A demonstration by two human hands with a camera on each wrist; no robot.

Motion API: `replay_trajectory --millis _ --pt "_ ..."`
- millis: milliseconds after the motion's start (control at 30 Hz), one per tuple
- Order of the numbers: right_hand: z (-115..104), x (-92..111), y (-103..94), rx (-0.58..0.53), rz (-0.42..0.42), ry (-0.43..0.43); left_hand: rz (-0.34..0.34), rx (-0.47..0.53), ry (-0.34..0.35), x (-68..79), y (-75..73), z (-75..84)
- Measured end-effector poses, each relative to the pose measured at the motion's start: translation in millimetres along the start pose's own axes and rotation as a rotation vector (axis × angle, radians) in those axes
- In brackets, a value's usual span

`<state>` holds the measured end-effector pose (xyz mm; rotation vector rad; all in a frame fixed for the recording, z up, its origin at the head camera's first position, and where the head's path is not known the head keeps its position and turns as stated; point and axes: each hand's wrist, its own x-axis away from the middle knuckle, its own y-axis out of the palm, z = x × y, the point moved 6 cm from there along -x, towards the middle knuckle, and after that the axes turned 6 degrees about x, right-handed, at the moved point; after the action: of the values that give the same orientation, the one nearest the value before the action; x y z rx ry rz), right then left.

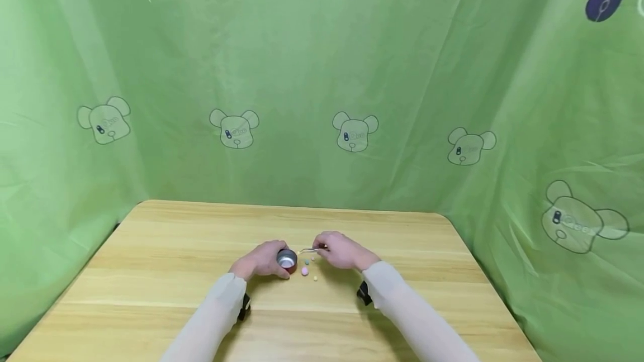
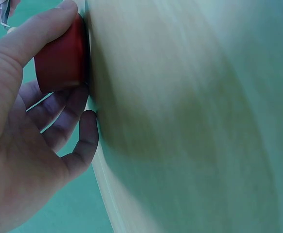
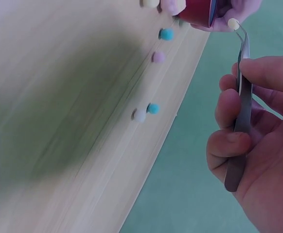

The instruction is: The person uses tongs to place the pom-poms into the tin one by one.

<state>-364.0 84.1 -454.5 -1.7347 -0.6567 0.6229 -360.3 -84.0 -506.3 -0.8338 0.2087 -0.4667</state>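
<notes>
My left hand (image 1: 264,258) curls its thumb and fingers around a small red tin (image 2: 62,60) that stands upright on the table, its silvery inside showing from above. To the right, my right hand (image 1: 343,250) grips a pair of metal tweezers (image 3: 245,109) with bent tips. A pale yellow ball (image 3: 233,24) sits between those tips, just off the tin's right side and above the table. Small balls lie loose nearby, among them a pink ball (image 1: 304,271), a blue ball (image 3: 166,34), a lilac ball (image 3: 158,57) and a yellow ball (image 1: 315,279).
The wooden table (image 1: 201,233) carries all of this. Farther right in the right wrist view are a white ball (image 3: 139,115) and another blue ball (image 3: 153,108). A green curtain (image 1: 292,71) with bear faces hangs behind the table and along both sides.
</notes>
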Motion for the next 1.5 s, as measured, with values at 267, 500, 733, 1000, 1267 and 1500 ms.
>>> replay_trajectory --millis 267,500,733,1000,1267,1500 --pt "-6 -5 7.6 -0.017 -0.022 0.0 -0.003 0.004 0.002 -0.7 3.3 -3.1" --pt "-9 -9 11.4 -0.018 -0.034 0.003 -0.006 0.003 -0.007 -1.4 5.1 -5.8" --pt "-10 -11 15.2 -0.009 -0.045 0.006 -0.006 0.018 -0.016 -0.3 3.3 -4.7" --pt "-9 -13 19.4 -0.013 -0.057 0.004 -0.005 0.009 -0.017 0.5 1.5 -3.2" --pt "-10 -15 21.4 -0.016 -0.055 -0.008 0.001 0.007 -0.008 1.3 -1.7 -0.4" --pt "-11 -15 24.0 -0.013 -0.054 -0.009 0.0 0.0 -0.01 1.7 -2.2 0.3"
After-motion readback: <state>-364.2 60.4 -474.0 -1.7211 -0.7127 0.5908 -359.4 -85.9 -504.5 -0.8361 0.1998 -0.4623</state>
